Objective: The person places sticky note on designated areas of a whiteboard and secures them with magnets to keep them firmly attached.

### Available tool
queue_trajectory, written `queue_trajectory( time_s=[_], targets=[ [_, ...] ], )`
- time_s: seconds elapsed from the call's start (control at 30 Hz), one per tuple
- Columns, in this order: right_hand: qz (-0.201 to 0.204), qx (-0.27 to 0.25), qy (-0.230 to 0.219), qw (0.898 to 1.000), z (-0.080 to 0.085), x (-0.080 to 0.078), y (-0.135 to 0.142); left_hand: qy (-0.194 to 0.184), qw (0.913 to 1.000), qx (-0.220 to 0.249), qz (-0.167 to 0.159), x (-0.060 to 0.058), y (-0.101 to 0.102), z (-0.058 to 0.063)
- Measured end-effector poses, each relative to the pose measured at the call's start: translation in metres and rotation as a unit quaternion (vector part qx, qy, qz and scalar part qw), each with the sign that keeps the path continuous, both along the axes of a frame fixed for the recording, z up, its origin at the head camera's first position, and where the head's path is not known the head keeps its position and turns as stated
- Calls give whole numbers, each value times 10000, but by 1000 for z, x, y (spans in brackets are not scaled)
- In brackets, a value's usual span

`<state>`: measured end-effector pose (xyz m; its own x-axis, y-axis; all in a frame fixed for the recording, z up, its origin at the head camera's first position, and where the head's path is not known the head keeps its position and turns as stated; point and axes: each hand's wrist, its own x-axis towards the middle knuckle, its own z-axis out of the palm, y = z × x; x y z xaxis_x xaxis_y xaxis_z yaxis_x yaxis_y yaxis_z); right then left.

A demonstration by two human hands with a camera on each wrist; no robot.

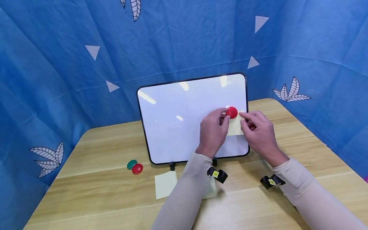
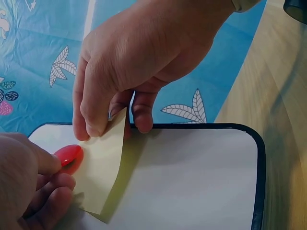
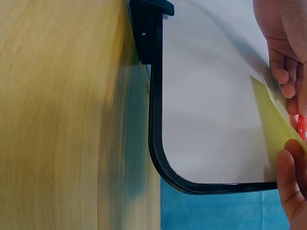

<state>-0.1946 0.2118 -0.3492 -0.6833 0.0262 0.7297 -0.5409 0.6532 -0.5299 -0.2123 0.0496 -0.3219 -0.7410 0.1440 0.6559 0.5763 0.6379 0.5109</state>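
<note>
A pale yellow paper sheet (image 1: 235, 128) lies against the right part of a white magnetic board (image 1: 178, 137), its lower edge standing off the surface in the left wrist view. My left hand (image 1: 212, 131) pinches a round red magnet (image 1: 232, 112) by its rim, over the upper part of the sheet. With thumb and fingers my right hand (image 1: 261, 133) grips the sheet's edge near the board's right side. In the left wrist view the magnet (image 2: 70, 158) sits tilted between my left fingertips, touching or nearly touching the paper. Most of the magnet is hidden in the right wrist view.
The black-framed board leans upright on small black stand feet (image 1: 172, 166). Left of it on the wooden table (image 1: 100, 191) lie a green magnet (image 1: 131, 164) and another red magnet (image 1: 137, 168). More yellow paper (image 1: 165, 185) lies in front, partly under my left forearm. Blue cloth (image 1: 187, 41) hangs behind.
</note>
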Motion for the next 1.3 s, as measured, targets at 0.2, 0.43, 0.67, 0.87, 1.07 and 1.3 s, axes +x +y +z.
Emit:
queue_trajectory(
  time_s=[0.2, 0.43, 0.67, 0.87, 1.07, 1.3],
  targets=[
    [8, -11, -38, 10000, 0, 0, -1, 83, 9999, 27, 54, -1, 1, -1],
    [-36, -19, 64, 10000, 2, 2, 2, 134, 9999, 63, 30, -1, 3, 0],
    [46, -1, 138, 9999, 0, 1, 2, 162, 9998, 10, 65, 0, 0, -2],
    [30, 48, 215, 9998, -1, -1, 3, 313, 9992, -14, 253, -2, -6, -4],
    [-30, 41, 245, 9997, -1, -1, 3, 487, 9980, -7, 414, -3, -11, -3],
    [-36, -51, 233, 9997, -2, -1, 4, 491, 9979, 73, 419, -2, -13, -1]
  ],
)
